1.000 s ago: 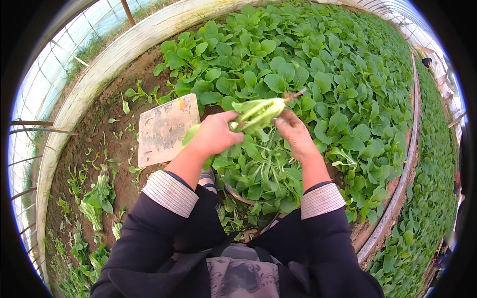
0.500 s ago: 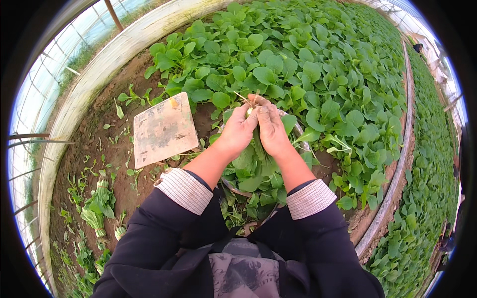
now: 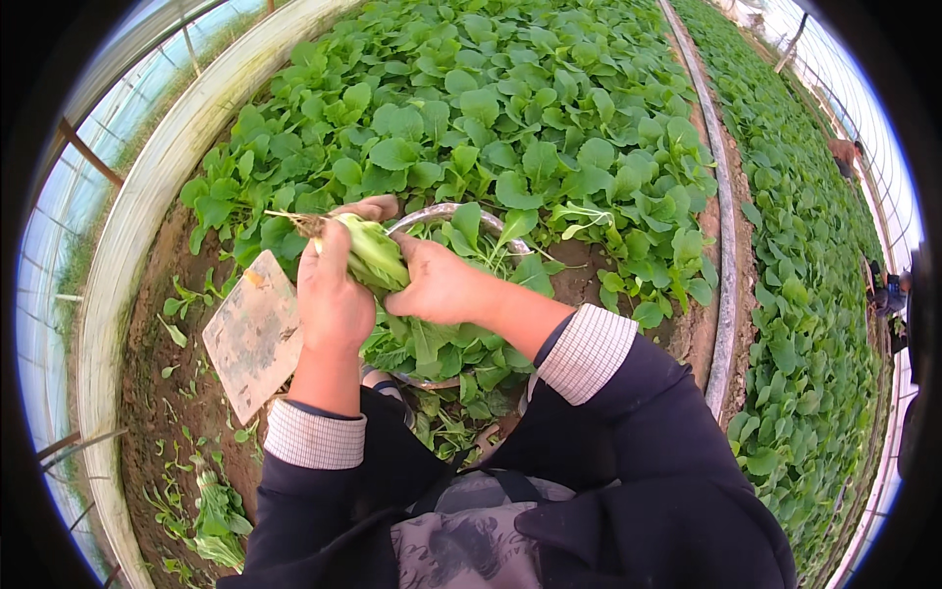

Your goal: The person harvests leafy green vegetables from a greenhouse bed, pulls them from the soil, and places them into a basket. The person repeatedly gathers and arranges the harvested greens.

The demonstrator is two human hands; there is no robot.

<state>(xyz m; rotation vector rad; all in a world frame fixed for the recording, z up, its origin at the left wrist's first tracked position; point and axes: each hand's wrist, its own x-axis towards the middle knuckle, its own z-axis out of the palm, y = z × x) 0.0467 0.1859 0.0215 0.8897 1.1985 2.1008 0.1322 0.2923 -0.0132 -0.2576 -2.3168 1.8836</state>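
Between my two hands is a bunch of leafy greens (image 3: 371, 253), tilted so its roots point up to the left. My left hand (image 3: 334, 285) is closed round the root end, with thin brown roots sticking out past the fingers. Lower on the stalks, my right hand (image 3: 437, 280) grips the bunch from the right side, thumb across it. The bunch's leaves hang down below my hands, partly hidden. Beneath them stands a round basin (image 3: 437, 211) with a pale rim, filled with loose green leaves.
A dirty square board (image 3: 253, 334) lies left of my left hand. Bundled greens (image 3: 218, 520) rest on the soil at the lower left. Dense leafy plants (image 3: 471, 108) grow ahead. A pale pipe (image 3: 724, 216) runs along the right, and other people (image 3: 888, 294) are at the far right.
My hands and the bunch have moved left. The bunch has tipped from roots up to lying slantwise, and my right hand has shifted from the root end down to the stalks.
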